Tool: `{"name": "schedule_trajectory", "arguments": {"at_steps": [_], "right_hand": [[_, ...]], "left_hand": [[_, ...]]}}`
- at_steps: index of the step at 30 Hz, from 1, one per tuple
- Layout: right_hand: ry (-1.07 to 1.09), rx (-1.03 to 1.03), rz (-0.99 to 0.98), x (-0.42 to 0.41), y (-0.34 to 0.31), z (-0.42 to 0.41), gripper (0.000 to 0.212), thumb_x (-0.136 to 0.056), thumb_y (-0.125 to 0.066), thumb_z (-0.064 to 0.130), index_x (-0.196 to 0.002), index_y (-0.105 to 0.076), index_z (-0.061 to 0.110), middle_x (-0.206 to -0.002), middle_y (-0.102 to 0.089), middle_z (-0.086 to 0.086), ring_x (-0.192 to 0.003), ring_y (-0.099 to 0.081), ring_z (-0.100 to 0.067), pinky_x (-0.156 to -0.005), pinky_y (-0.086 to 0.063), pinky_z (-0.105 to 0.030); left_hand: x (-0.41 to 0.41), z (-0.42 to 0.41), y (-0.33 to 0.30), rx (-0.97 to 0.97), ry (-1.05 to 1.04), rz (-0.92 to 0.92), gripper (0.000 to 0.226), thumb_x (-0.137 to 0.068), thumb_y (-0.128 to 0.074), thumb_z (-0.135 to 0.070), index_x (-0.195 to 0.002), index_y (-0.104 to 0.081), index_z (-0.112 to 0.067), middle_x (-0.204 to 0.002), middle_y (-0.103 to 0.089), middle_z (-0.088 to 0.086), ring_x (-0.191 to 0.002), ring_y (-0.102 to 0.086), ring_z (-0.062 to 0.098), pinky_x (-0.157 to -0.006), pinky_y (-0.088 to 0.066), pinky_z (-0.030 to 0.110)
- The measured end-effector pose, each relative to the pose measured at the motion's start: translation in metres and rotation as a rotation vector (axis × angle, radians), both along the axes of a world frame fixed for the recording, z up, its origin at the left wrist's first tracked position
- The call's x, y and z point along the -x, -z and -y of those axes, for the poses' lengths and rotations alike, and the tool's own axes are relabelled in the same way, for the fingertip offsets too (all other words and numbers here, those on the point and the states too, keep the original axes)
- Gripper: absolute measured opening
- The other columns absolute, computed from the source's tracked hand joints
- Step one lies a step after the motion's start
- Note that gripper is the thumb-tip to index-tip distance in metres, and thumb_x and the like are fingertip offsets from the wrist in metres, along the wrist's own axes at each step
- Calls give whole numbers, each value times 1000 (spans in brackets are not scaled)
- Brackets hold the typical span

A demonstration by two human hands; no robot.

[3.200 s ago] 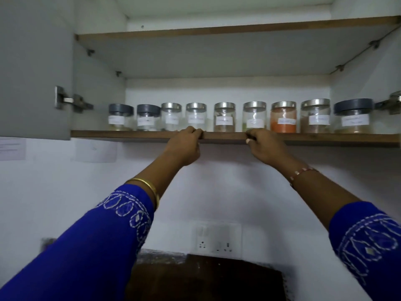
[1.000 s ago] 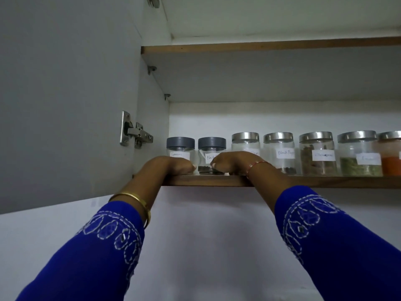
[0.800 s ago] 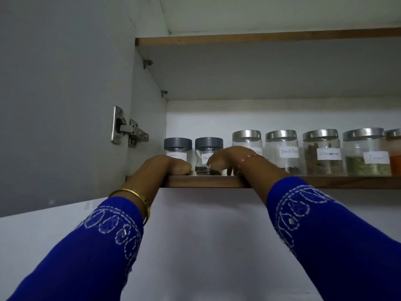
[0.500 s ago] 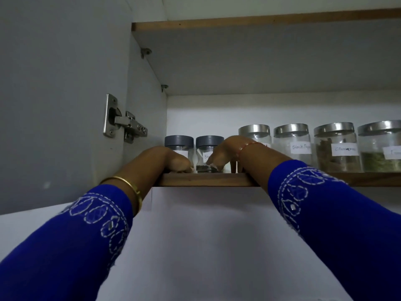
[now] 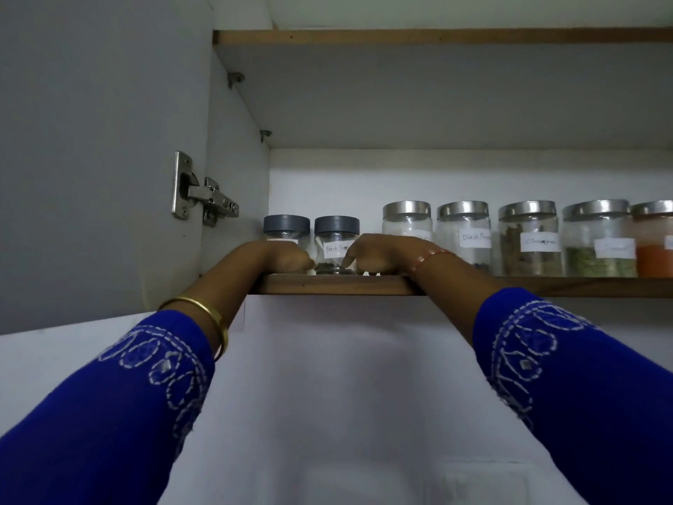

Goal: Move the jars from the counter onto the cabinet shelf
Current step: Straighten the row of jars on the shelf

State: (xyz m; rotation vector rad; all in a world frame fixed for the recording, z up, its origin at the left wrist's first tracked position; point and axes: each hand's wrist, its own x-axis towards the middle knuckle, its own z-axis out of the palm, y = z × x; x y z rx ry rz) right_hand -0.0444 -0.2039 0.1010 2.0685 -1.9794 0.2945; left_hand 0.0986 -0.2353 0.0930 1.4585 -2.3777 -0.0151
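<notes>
I read "Black Pepp…" on the grey-lid jar's label (image 5: 335, 247). The steel-lid jar's label (image 5: 474, 238) reads "Black P…". Other labels illegible.

Wood shelf (image 5: 338, 285) w/ matt edge; clear jars (image 5: 527, 242), shiny metal lids (image 5: 406, 208), paper labels (image 5: 539, 242).

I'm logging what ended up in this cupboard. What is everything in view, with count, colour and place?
grey-lidded jars: 2, clear with dark grey lids, left end of the shelf row
steel-lidded jars: 5, clear with silver lids, white labels, in a row to the right; the last is cut off by the frame edge
lower shelf: 1, brown wood edge, bearing the jars
upper shelf: 1, brown wood edge, above
door hinge: 1, silver metal, on the grey open door at left
bangle: 1, gold, left wrist
bracelet: 1, pinkish, right wrist
sleeves: 2, blue with white embroidery
hands: left hand and right hand, fingers curled, resting on the lower shelf in front of the jars
</notes>
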Motion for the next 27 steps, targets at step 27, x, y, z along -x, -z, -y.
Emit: {"name": "schedule_trajectory", "arguments": {"at_steps": [27], "right_hand": [[260,86,225,134,7,-57,51,-96,-39,9,-146,-28,8,-153,-29,-10,-139,-32,-26,-111,-29,-31]], "left_hand": [[136,-29,-2,-15,214,100,27,-97,-30,-15,-112,-51,-9,-130,-49,9,-106,-44,17,-91,-32,27]]}}
